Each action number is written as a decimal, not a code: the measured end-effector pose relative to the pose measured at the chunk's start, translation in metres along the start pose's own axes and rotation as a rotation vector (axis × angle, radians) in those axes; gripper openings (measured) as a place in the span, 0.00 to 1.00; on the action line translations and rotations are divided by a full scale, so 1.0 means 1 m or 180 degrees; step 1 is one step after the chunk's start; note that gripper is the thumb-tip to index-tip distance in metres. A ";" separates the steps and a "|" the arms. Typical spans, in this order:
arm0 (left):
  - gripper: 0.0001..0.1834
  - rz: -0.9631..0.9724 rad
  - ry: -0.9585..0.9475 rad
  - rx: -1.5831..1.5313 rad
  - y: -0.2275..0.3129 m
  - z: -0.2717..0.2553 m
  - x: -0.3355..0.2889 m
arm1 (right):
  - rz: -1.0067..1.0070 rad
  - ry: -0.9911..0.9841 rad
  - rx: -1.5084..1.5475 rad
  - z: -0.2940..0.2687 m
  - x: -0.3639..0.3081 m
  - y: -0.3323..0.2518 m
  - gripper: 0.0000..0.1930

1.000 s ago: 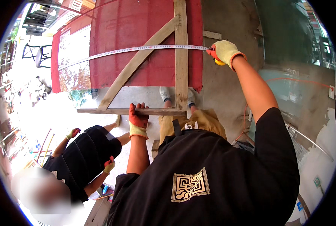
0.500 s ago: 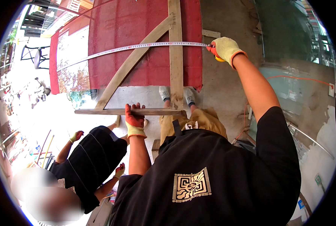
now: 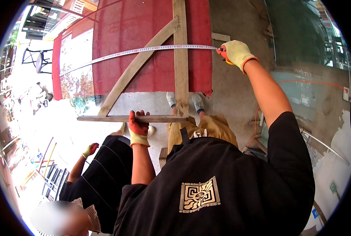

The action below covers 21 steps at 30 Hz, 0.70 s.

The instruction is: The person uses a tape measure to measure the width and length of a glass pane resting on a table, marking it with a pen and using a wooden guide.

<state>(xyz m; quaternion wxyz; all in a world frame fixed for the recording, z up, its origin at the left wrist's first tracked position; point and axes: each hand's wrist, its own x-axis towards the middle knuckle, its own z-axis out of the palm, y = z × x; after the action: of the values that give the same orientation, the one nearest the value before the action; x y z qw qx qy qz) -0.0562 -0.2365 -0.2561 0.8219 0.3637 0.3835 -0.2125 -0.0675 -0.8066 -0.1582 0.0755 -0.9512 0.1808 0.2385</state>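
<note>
Measuring looks like the stage here, and I'd call it mid-way. The tape measure blade (image 3: 140, 50) is already pulled out and runs across the red counter (image 3: 136, 19), over the upright (image 3: 180, 15) and diagonal brace (image 3: 124, 80) of a big wooden square (image 3: 180, 78). That square lies partly over the counter, with its bottom rail (image 3: 96, 118) out past the near edge. My guess is that lining the square up against the tape is what's left; any pencil mark is too small to tell.

The gloved left hand (image 3: 139, 128) has its fingers wrapped round the bottom rail, and the right hand (image 3: 235, 53) pinches the near end of the blade just off the counter's right edge. Can't tell what the far end is fixed to.

Compared with a second ago, the square sits a bit further left along the tape, left hand along with it. Right hand is about where it was. Further out, the co-worker (image 3: 98, 169) has shifted too: only one of their gloved hands (image 3: 92, 148) shows now, versus two earlier.
</note>
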 end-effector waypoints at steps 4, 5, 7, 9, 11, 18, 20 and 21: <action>0.12 -0.0063 -0.0102 -0.0094 0.000 -0.008 0.006 | -0.0043 0.0081 0.0004 0.003 0.001 0.001 0.22; 0.12 -0.0106 -0.0107 -0.0104 0.001 -0.010 0.007 | -0.0012 0.0051 0.0020 0.001 0.001 -0.001 0.22; 0.11 -0.0147 -0.0111 -0.0110 0.000 -0.011 0.008 | -0.0031 0.0092 0.0009 0.008 0.004 0.004 0.22; 0.11 -0.0136 -0.0093 -0.0103 -0.001 -0.009 0.006 | -0.0051 0.0135 -0.0003 0.012 0.007 0.006 0.22; 0.11 -0.0077 -0.0069 -0.0077 -0.002 -0.003 0.001 | -0.0068 0.0181 -0.0017 0.014 0.008 0.006 0.22; 0.10 -0.0106 -0.0169 -0.0081 -0.003 -0.009 0.003 | 0.0003 0.0147 0.0021 0.010 0.007 0.003 0.22; 0.09 -0.0098 -0.0148 -0.0062 -0.001 -0.003 -0.001 | 0.0056 0.0092 0.0043 0.005 0.006 0.001 0.22; 0.09 -0.0096 -0.0136 -0.0046 -0.001 -0.003 -0.002 | 0.0009 0.0155 0.0036 0.008 0.007 0.003 0.22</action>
<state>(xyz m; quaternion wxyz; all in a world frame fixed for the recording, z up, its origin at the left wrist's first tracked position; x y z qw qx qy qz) -0.0594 -0.2353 -0.2565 0.8293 0.3473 0.3728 -0.2297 -0.0661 -0.8098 -0.1691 0.0761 -0.9560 0.1852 0.2144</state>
